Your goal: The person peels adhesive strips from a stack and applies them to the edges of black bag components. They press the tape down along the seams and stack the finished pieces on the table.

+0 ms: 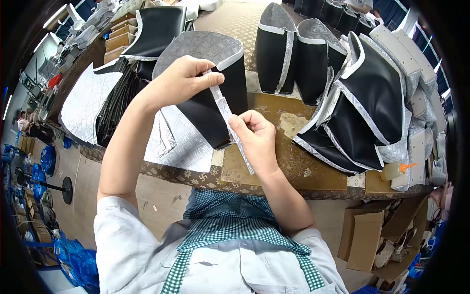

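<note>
My left hand (188,81) pinches the upper end of a narrow pale patterned strip (223,109) at the edge of a black piece with grey patterned lining (235,73). Lower down, my right hand (254,139) holds the same strip between thumb and fingers, and its free end hangs below. The black piece stands curved on the table, partly hidden behind my left hand. A pale patterned sheet (183,142) lies under it at the table's front edge.
Upright black pieces (274,59) stand at the back centre. A pile of black pieces with pale edging (374,98) fills the right, beside a glue bottle (391,171). Stacked sheets (90,103) lie left. An open cardboard box (364,240) sits low right.
</note>
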`<state>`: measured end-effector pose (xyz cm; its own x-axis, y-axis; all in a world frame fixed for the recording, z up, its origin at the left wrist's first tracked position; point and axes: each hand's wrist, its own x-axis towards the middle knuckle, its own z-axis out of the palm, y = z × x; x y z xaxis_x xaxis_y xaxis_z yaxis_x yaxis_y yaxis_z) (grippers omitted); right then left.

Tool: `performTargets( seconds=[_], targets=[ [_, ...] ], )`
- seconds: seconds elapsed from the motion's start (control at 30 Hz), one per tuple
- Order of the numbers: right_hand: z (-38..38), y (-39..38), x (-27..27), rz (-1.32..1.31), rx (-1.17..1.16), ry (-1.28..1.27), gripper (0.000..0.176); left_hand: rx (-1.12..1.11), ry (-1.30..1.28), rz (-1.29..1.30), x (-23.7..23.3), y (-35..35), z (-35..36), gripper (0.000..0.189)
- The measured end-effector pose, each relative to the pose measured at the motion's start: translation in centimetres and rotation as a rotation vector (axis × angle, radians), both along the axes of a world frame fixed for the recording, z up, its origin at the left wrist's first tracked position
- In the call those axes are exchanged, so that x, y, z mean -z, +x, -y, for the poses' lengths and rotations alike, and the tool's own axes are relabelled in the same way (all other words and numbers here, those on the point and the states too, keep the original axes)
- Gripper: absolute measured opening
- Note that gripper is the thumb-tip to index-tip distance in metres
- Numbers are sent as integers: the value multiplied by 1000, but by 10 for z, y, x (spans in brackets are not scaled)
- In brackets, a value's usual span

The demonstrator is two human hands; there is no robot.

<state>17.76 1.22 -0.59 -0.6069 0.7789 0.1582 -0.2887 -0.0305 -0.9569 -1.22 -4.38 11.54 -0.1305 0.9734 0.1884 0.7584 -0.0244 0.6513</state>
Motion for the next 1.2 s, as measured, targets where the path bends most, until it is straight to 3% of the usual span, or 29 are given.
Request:
performTargets(
  seconds=[0.3, 0.4, 0.43, 0.53, 0.57, 0.67, 0.77, 0.93, 1.2],
  targets=[
    [-6, -11, -4, 30, 21, 2, 23, -12, -78, -21, -4, 0, 1, 37],
    [-8, -13, -4, 50, 38, 25, 23, 121, 59, -71, -3, 8, 6, 33],
    [-8, -13, -4, 58, 44, 35, 23, 106, 74, -106, -2, 8, 7, 39],
    [-8, -13, 1, 35, 29, 14, 21, 43, 13, -157, -4, 12, 5, 33],
    [-7, -12, 0, 30, 20, 2, 20, 21, -47, -84, -5, 13, 4, 40],
    [-4, -4, -5, 30, -20, -71, 14, 10, -3, -113, -5, 17, 4, 31],
    [-5, 6, 14, 82, 6, -14, 14, 11, 51, -205, -1, 13, 2, 22],
    [-3, 18, 54, 156, -37, -36, 13, 55, 41, -238, 0, 3, -1, 31],
    [-9, 7, 57, 207, -21, 15, 15, 7, 110, -380, 4, 6, -4, 32]
  ],
)
